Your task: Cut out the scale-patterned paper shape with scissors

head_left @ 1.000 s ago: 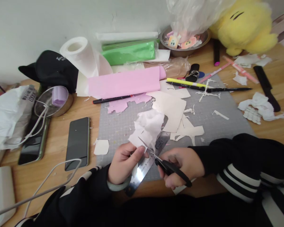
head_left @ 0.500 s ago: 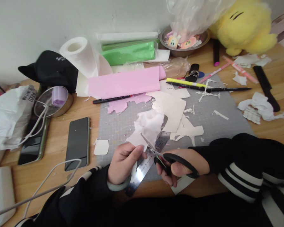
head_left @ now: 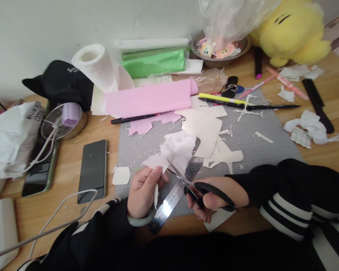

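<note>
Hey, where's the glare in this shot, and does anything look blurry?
Head view: a bright glare patch on the metal ruler; same head view: lettering on the black cap looks soft, while the scissors show no strong motion blur.

On my feed, the mat [head_left: 254,156] lies on the table [head_left: 69,160], with the ruler [head_left: 168,202] on its near part. I locate the scissors [head_left: 199,186] above the mat, right of the left hand [head_left: 142,190]. Two phones [head_left: 93,167] lie left of the mat; the comb [head_left: 318,105] lies right of it. Behind the phones I register a bowl [head_left: 79,129] containing a roll [head_left: 71,114]; the plush toy [head_left: 290,32] sits at the right rear.
</note>
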The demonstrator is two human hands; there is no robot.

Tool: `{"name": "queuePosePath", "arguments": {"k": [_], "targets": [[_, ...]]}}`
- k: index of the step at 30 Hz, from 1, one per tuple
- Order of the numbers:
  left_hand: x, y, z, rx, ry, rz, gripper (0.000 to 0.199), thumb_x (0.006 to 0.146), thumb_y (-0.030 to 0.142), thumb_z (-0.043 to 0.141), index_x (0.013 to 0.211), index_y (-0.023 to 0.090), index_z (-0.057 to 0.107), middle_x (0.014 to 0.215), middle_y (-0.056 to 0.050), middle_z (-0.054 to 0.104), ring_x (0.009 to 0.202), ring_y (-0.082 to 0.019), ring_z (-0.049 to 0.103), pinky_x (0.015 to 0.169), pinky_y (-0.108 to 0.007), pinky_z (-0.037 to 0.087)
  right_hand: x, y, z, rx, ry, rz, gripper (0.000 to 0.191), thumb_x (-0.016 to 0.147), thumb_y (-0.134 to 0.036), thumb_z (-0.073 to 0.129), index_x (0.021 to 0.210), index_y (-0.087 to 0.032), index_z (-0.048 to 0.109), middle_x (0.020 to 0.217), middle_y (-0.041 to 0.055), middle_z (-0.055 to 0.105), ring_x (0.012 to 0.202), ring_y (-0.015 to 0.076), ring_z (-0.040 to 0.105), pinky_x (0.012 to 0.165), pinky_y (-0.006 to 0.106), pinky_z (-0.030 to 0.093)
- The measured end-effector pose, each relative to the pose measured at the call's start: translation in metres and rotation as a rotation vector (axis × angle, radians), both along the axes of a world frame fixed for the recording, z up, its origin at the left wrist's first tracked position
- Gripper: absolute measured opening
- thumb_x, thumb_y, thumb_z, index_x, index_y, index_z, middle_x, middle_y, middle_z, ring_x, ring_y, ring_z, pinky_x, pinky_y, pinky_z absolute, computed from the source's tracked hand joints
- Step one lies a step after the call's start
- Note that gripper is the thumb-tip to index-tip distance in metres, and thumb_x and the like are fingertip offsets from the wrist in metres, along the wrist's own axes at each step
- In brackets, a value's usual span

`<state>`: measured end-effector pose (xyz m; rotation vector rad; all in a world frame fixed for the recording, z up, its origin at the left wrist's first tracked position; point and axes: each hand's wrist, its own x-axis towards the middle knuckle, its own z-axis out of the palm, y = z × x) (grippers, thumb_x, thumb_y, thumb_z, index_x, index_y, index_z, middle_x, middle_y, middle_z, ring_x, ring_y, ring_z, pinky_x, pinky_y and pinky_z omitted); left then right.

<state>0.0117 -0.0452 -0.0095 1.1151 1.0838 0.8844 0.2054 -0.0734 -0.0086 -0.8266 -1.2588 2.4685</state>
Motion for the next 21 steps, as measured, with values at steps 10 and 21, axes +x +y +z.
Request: {"name": "queuePosePath", "arguments": {"k": [10, 21], "targets": [[-0.0035, 0.0035, 0.0034, 0.187, 0.22, -0.192, 0.04, 0.079, 0.044, 0.058, 0.052, 0.016, 0.063, 0.043, 0.002, 0.048, 0.043, -0.008, 0.039, 0.043, -0.021, 0.031, -0.0007, 0.0012, 0.006, -0.076, -0.053, 0.013, 0.077, 0.041, -0.082, 0.056, 0.071, -0.011, 0.047, 0.059, -0.0004, 0.051, 0.053, 0.0064, 0.05, 0.054, 0.021, 0.044], [0.0001, 0.0031, 0.008, 0.133, 0.231, -0.215, 0.043, 0.078, 0.046, 0.057, 0.048, 0.015, 0.062, 0.04, 0.001, 0.047, 0.041, -0.009, 0.037, 0.04, -0.022, 0.029, 0.0022, -0.0022, 0.0004, -0.129, -0.115, -0.019, 0.036, 0.064, -0.038, 0.071, 0.079, -0.011, 0.052, 0.058, -0.0013, 0.056, 0.05, 0.006, 0.053, 0.049, 0.016, 0.043]]}}
